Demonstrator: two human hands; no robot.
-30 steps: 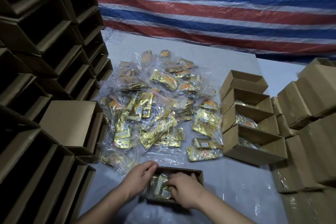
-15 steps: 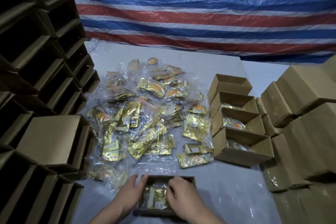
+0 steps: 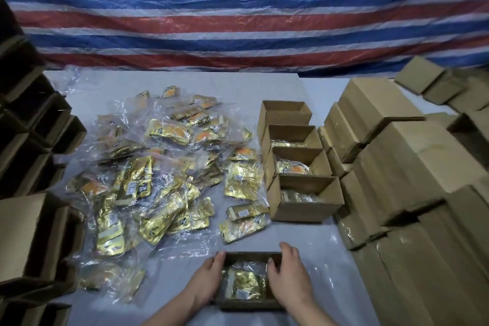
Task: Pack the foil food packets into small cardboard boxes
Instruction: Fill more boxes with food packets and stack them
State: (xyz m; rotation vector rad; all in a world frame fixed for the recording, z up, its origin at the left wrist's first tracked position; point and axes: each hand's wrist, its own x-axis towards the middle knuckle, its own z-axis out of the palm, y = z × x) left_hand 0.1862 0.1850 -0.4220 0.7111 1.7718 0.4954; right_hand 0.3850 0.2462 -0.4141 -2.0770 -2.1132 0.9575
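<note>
Both hands are cupping the small open brown cardboard box (image 3: 251, 282) at the near table edge: left hand (image 3: 209, 282) gripping its left wall, right hand (image 3: 287, 276) its right, w/ a gold foil packet in clear wrap (image 3: 247, 284) lying inside. Looks filled imo, so next it's probably getting slid over by the row of open filled boxes (image 3: 304, 198) on the right.
</note>
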